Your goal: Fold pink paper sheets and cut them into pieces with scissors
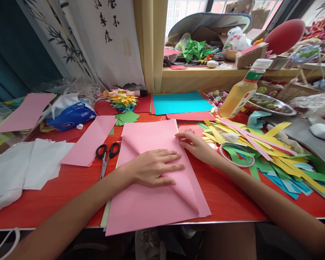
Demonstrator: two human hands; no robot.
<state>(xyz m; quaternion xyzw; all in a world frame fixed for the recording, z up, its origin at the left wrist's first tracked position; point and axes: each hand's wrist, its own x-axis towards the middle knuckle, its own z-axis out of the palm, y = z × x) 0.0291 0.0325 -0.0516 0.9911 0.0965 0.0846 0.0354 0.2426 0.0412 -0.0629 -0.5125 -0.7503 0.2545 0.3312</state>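
Note:
A large pink paper sheet (148, 206) lies on the red table (227, 198), with a corner folded over into a triangle flap (162, 151). My left hand (151, 168) lies flat on the flap, fingers stretched out and pressing it down. My right hand (196, 144) rests at the sheet's right edge, its fingertips pinched on the fold's upper corner. More sheets lie stacked under the pink one.
Black-handled scissors (106, 154) and another pink sheet (89, 142) lie to the left, white tissues (27, 164) beyond. A tape roll (234, 155), coloured paper strips (265, 151) and a bottle (242, 92) lie right. A teal sheet (180, 102) lies behind.

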